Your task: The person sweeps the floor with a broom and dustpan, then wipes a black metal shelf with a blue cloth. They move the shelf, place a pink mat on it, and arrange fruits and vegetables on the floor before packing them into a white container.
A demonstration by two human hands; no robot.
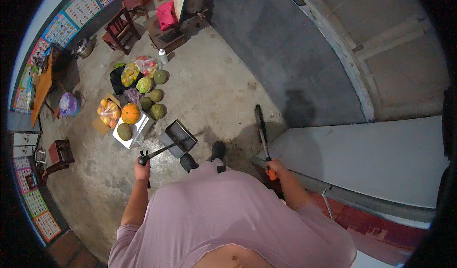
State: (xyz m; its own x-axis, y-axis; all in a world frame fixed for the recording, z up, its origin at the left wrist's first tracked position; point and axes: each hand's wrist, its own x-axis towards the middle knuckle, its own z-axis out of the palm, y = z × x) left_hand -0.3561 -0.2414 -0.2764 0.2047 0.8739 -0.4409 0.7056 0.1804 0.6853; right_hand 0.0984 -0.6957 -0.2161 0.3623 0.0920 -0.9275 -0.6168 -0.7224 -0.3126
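My left hand is closed around the upper end of a long-handled dustpan, whose dark pan hangs or rests just ahead of my feet. In my right hand is the handle of a broom, orange at its end. The broom's dark bristle head points away from me, near the corner of the grey wall. Whether the bristles touch the concrete floor I cannot tell. Both of my dark shoes show between the two tools.
Left of the dustpan, a white box bears an orange pumpkin and a green melon. Bagged fruit and several melons lie beside it. A white bottle stands farther off, near a wooden chair. Walls bound the right.
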